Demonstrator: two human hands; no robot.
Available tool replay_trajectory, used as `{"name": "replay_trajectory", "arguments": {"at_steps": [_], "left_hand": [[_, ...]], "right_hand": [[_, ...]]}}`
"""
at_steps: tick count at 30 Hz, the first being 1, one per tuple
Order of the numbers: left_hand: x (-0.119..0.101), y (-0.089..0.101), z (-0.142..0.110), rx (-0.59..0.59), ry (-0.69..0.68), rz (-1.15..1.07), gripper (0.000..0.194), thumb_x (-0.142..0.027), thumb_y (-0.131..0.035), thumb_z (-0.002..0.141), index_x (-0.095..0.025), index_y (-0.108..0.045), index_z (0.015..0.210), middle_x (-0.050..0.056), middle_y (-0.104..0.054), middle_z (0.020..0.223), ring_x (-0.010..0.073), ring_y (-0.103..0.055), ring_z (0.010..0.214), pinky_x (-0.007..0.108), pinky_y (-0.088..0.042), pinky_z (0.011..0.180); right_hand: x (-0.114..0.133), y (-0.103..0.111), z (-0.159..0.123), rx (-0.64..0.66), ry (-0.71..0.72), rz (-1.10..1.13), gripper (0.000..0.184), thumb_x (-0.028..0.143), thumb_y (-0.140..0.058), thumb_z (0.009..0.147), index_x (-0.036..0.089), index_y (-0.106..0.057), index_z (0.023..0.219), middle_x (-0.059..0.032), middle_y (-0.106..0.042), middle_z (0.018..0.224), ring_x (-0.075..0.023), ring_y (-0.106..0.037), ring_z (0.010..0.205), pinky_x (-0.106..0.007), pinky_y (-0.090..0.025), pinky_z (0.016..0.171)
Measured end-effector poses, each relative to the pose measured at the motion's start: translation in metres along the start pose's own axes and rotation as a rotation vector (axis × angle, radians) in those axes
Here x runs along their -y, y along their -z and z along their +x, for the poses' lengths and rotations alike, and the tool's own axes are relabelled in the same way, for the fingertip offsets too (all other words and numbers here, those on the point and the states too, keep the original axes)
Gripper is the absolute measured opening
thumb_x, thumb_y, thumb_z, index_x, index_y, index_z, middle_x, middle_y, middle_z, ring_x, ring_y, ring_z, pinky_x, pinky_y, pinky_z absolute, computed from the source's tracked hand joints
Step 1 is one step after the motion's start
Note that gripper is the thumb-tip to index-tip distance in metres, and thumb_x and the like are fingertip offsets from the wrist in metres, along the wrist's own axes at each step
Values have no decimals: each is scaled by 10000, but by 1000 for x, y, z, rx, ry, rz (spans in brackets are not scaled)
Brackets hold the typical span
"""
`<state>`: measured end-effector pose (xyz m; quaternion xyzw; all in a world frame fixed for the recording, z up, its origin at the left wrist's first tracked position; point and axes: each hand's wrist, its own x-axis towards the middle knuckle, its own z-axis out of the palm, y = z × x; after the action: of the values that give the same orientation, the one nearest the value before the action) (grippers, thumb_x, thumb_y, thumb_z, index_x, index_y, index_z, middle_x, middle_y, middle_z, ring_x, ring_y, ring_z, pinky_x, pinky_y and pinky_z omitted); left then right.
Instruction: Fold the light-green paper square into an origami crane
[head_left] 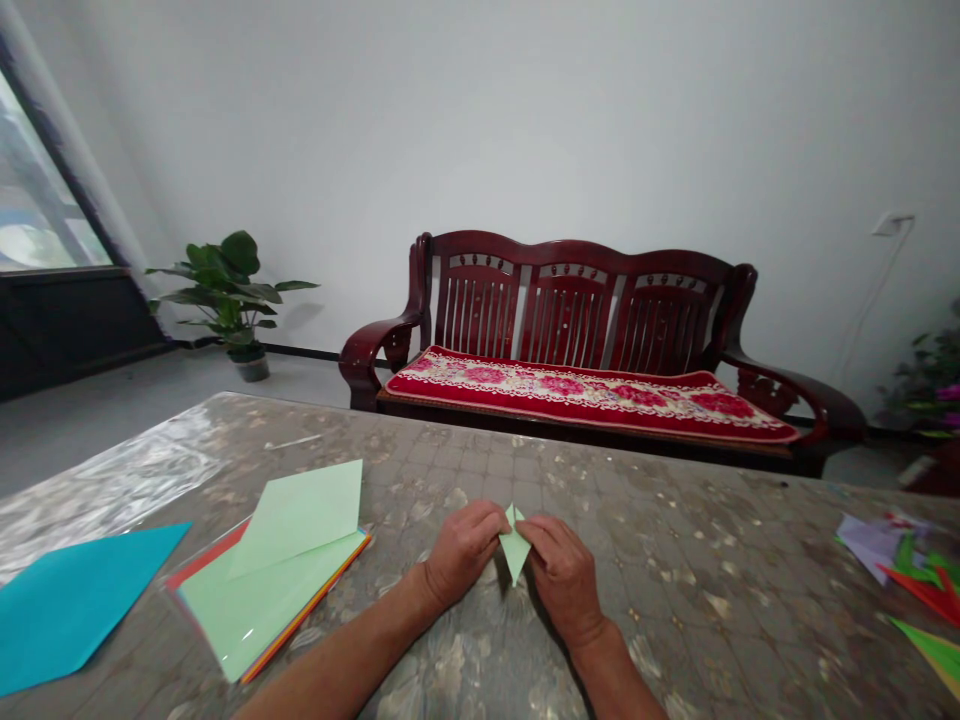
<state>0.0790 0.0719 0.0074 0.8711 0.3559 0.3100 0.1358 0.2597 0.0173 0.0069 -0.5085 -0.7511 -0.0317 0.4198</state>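
A small folded piece of light green paper (515, 548) sits between both hands above the table (675, 560), its point hanging downward. My left hand (465, 550) pinches its left edge with curled fingers. My right hand (564, 575) pinches its right edge the same way. Both forearms reach in from the bottom of the view.
A stack of coloured paper sheets (262, 590) with a lifted green top sheet lies to the left, and a blue sheet (67, 605) further left. Folded coloured paper pieces (915, 580) lie at the right edge. A wooden bench (585, 350) and a potted plant (232, 295) stand behind the table.
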Motion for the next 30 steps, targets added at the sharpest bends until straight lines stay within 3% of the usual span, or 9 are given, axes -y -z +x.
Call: {"name": "replay_trajectory", "arguments": {"at_steps": [3,6,11,17,20,23,26,30], "left_hand": [[2,-4,-1,122,25,124,239,-170,-406,955,-210,-628,877,56,-652,927,192,-582,890,281,-431,811],[1,-4,-3,163,40,148,217,-152,-440,936,-206,-628,842,44,-649,861,189,-588,832,277,-431,770],[-3,4,-10,233,21,187,149,-212,-521,935,-207,-667,909,46,-691,918,196,-632,901,301,-461,858],[-1,8,-20,224,-3,99,214,-289,-547,951,-234,-693,1097,51,-694,1211,216,-616,1134,369,-422,1049],[1,8,-17,242,100,20,196,-280,-560,943,-256,-721,1052,22,-711,1196,214,-606,1164,409,-363,1102],[1,9,-10,209,219,-53,150,-271,-596,911,-252,-740,877,0,-743,1106,205,-622,1112,418,-305,1129],[-2,10,-4,147,278,-63,172,-264,-616,877,-227,-708,737,8,-748,983,192,-629,1005,367,-352,1067],[-6,10,-1,109,291,18,165,-264,-613,856,-204,-690,723,32,-699,960,205,-589,967,347,-400,948]], "right_hand": [[-2,-3,-2,71,-7,-83,224,148,-493,921,231,-701,925,-44,-697,897,-163,-627,838,-254,-442,762],[-3,-3,-3,163,1,-161,193,123,-547,895,232,-681,809,-15,-670,807,-155,-593,778,-244,-395,712],[-1,-1,-3,211,3,-189,163,120,-596,872,240,-691,814,-5,-658,821,-169,-557,811,-266,-372,721],[-4,4,-3,268,-72,-98,139,158,-620,871,263,-708,894,-5,-660,869,-182,-557,868,-281,-398,769],[-6,4,0,289,-115,-81,109,200,-625,881,264,-704,843,4,-658,842,-183,-558,861,-289,-395,777],[-8,1,3,286,-182,-79,148,261,-608,902,252,-680,773,6,-645,815,-176,-555,840,-283,-384,752],[-9,-3,4,266,-238,-119,193,296,-589,917,231,-636,741,3,-626,804,-171,-545,827,-278,-369,739],[-7,-7,4,267,-243,-199,207,278,-568,925,223,-597,728,-2,-612,807,-176,-526,814,-286,-346,736]]}}
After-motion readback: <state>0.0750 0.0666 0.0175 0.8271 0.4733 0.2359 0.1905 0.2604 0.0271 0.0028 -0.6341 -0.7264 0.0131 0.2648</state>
